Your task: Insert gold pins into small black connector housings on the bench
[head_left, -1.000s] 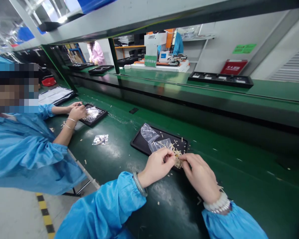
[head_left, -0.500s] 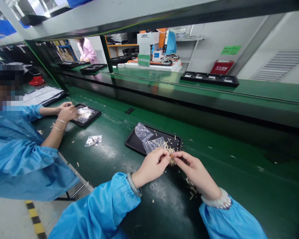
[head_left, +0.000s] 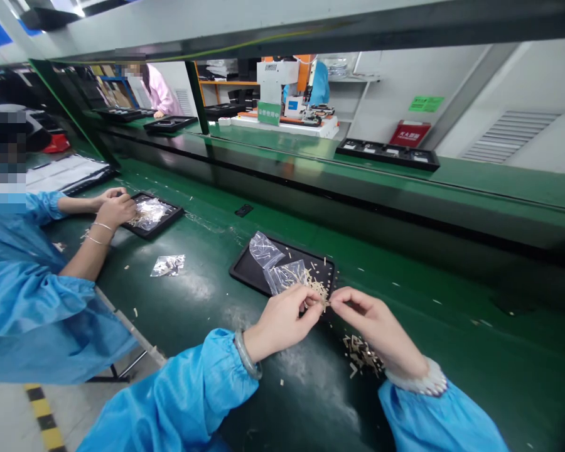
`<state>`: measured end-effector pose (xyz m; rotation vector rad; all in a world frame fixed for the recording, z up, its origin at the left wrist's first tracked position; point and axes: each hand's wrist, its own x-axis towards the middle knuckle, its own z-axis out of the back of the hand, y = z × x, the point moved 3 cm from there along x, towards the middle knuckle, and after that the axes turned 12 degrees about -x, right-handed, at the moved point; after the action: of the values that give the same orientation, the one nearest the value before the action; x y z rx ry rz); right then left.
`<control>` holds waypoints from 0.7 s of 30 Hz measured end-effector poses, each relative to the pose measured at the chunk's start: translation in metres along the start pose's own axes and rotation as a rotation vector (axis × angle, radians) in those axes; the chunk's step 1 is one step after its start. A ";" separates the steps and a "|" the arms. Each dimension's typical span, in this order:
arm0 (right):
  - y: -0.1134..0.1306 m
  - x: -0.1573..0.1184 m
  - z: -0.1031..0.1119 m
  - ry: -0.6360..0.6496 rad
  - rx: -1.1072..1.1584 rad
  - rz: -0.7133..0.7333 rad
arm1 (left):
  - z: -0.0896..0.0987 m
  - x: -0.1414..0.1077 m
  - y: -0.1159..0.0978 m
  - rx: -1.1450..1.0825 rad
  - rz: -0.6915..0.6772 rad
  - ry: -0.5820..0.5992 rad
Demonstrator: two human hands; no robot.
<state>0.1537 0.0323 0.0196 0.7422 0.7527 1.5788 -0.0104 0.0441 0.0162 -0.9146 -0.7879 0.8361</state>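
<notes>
Small pale strips [head_left: 315,284] lie in a loose heap at the right end of the black tray [head_left: 245,271], close to its near right corner; two clear bags [head_left: 265,248] lie in the same tray, one by the far left corner and one touching the heap; a second pile [head_left: 359,355] lies on the worktop [head_left: 311,386], just past that near right corner and beside the right hand [head_left: 376,323].

The left hand [head_left: 285,317] meets the right one, tips close together, at the near right corner of the tray; each grip is narrow, thumb and finger pinched on a tiny pale piece [head_left: 326,303]; it is too small to tell just what it is.

To do this well, a soft pinch right at the tips seems best, as such thin bits could bend or jump away if squeezed hard; it should help to hold one end steady with the left hand and let the right hand work the other; both hands do best low over the tray, so that a dropped bit lands inside its edges and not on the worktop, where stray bits [head_left: 281,382] lie; the right sleeve [head_left: 442,419] should be held clear of the second pile, since one brush could spread it; small, slow moves look safest.
</notes>
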 end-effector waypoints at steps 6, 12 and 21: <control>-0.035 0.031 0.046 -0.351 -0.555 0.141 | 0.000 0.000 0.002 -0.021 -0.010 -0.015; -0.074 0.067 0.041 -0.281 -0.727 0.258 | 0.000 0.001 0.004 -0.009 -0.020 -0.026; -0.082 0.072 0.030 -0.263 -0.884 0.369 | 0.000 0.001 0.003 -0.011 -0.021 0.014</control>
<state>0.2170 0.1153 -0.0244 0.4111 -0.3127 1.8648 -0.0103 0.0463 0.0137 -0.9194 -0.7890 0.8064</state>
